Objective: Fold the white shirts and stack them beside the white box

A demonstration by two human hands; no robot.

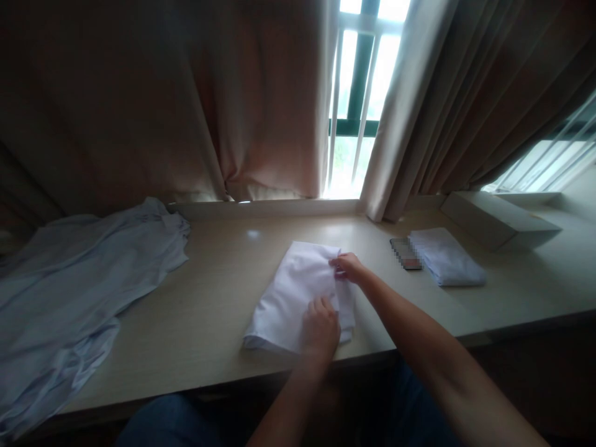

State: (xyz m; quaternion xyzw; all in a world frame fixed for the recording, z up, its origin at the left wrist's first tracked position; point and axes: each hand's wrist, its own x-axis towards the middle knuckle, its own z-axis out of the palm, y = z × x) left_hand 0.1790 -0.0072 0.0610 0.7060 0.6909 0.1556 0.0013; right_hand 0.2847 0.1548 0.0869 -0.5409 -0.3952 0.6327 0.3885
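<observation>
Left hand [320, 328] curled, pressing near right edge of white folded cloth [293, 292] at desk [209, 298] front edge. Right hand [348, 267] pinching far right corner. Best keep edges aligned, flatten before creasing. Farther right: phone [406, 253], folded towel [446, 256]. Far left: crumpled shirt [79, 273].

A folded white garment [298, 292] on the desk [209, 310] is pinched at its far right edge by the right hand [348, 267] and pressed near its near edge by the left hand [320, 326].
</observation>
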